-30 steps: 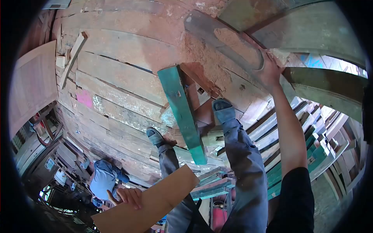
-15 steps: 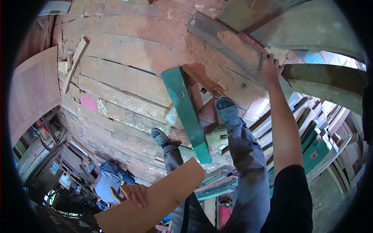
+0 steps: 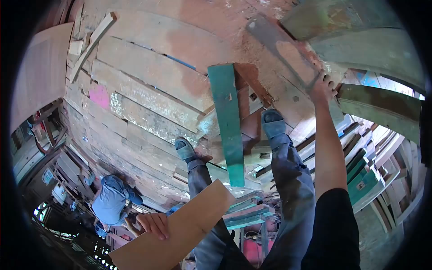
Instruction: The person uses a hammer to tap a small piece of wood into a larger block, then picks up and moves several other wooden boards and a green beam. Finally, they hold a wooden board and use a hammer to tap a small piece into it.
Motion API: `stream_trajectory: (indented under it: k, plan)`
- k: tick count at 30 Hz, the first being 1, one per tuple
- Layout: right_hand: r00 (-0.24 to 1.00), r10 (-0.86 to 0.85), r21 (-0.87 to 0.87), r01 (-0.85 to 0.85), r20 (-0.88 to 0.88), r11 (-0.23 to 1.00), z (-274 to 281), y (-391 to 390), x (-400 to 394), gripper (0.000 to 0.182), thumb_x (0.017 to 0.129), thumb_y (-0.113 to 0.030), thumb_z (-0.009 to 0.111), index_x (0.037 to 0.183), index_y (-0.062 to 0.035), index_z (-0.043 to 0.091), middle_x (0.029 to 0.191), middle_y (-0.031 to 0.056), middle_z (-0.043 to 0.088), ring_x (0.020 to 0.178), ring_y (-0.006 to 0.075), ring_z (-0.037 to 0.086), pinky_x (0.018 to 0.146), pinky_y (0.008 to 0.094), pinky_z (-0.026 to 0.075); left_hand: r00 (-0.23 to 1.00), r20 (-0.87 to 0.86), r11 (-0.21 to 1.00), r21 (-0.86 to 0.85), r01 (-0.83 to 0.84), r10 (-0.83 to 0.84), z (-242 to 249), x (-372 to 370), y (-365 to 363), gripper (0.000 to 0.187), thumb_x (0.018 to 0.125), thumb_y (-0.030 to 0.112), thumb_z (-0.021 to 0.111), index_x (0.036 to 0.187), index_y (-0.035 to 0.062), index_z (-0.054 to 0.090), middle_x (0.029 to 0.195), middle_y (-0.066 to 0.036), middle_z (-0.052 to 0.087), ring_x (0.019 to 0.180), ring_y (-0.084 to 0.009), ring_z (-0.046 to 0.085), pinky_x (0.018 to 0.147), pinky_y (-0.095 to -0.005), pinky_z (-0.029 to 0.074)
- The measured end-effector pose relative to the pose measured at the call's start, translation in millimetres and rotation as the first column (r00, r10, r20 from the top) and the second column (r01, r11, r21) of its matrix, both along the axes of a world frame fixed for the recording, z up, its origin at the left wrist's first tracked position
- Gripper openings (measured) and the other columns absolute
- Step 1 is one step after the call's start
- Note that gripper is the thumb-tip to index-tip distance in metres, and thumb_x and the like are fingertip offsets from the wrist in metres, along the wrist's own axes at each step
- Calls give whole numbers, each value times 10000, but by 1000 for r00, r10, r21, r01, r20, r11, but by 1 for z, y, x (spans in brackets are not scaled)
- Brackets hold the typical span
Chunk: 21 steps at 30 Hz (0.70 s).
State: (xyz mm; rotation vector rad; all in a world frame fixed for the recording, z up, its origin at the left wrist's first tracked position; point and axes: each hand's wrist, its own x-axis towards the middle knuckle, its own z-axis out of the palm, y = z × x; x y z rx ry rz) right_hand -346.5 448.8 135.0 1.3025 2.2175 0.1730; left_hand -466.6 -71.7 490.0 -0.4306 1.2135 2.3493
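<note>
My left hand (image 3: 153,225) grips the upper edge of a smooth brown board (image 3: 180,229) at the bottom, its fingers lying over the face. My right hand (image 3: 322,89) is at the end of a dusty brown plank (image 3: 283,49) at the upper right, its fingers curled round that end. Between the two hands, a green-painted beam (image 3: 227,121) lies near my feet, touched by neither hand.
Wooden floorboards (image 3: 148,103) spread ahead, with a loose batten (image 3: 93,45) at the upper left. Stacked timber (image 3: 364,180) stands at the right. Another person (image 3: 110,200) in a blue shirt is at the lower left. Large curved boards (image 3: 378,108) lie at the right.
The view has shifted, so the floor and green beam appear moved. My right hand and the plank end sit slightly lower and further right. My left hand still holds the board.
</note>
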Motion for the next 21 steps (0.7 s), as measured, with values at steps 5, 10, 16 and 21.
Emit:
stream_trajectory:
  k: [5,10,16,21]
  plan:
    - [918,98,-22,-115,-384,993,22,-84,-7,937,767,-331,775,1522,-69,284,1396,230,446,1326,417,399,1085,542,326,1000,13,999,-30,-13,14,3,5,-46,727,1020,616,148,789,42,530,504,-172,600,399,-253,576,478,-336,412]
    - [720,-498,-768,-76,-483,636,-23,-260,16,1028,733,-424,838,1460,71,305,1358,306,492,1241,440,500,1051,468,408,982,-148,978,153,140,-118,-16,10,-109,754,1014,626,99,891,22,533,507,-180,601,384,-249,569,429,-326,381]
    - [804,-484,-539,253,-345,804,-33,-407,-14,1277,599,-446,921,1515,49,181,1406,325,427,1311,455,432,1079,487,391,986,-163,988,142,59,-35,-17,14,-171,760,1010,623,67,887,20,512,512,-187,606,370,-249,559,418,-327,377]
    - [791,-506,-581,244,-343,776,-19,-398,-25,1261,575,-327,941,1501,30,163,1404,279,425,1291,424,454,1084,467,391,982,-174,992,97,84,-67,-22,11,-219,748,1012,617,71,870,30,513,512,-189,609,371,-246,560,425,-326,400]
